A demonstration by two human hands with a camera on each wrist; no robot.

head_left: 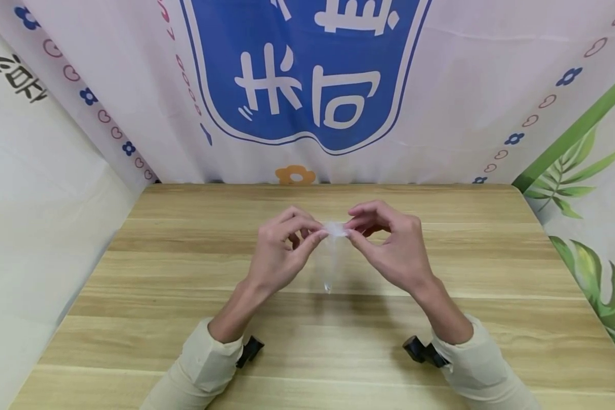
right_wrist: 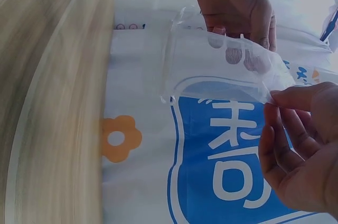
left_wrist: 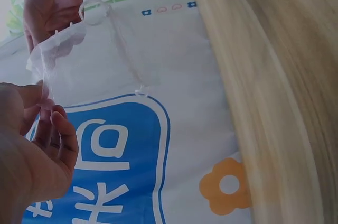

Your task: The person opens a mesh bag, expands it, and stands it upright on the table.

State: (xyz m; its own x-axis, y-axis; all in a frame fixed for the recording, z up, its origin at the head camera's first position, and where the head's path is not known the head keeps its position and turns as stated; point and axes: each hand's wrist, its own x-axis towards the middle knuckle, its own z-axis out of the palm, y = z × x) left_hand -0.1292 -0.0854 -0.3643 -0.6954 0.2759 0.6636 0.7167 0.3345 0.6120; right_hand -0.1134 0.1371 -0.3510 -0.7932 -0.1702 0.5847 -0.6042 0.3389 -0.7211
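A small see-through plastic bag (head_left: 335, 229) hangs above the middle of the table, its opening uppermost. My left hand (head_left: 286, 247) pinches one side of the upper edge between thumb and index finger. On the opposite side, my right hand (head_left: 396, 247) pinches the same edge between thumb and fingers. In the left wrist view the thin bag (left_wrist: 92, 73) stretches between both hands. Through its clear film (right_wrist: 222, 68), the fingertips of the left hand show in the right wrist view. Nothing can be made out inside it.
Under the hands lies a light wood-grain table (head_left: 184, 319). A white curtain (head_left: 441, 114) with a blue printed sign (head_left: 302, 68) hangs along its back edge. Black mounts (head_left: 251, 350) sit at both wrists, by the pale sleeves (head_left: 200, 364).
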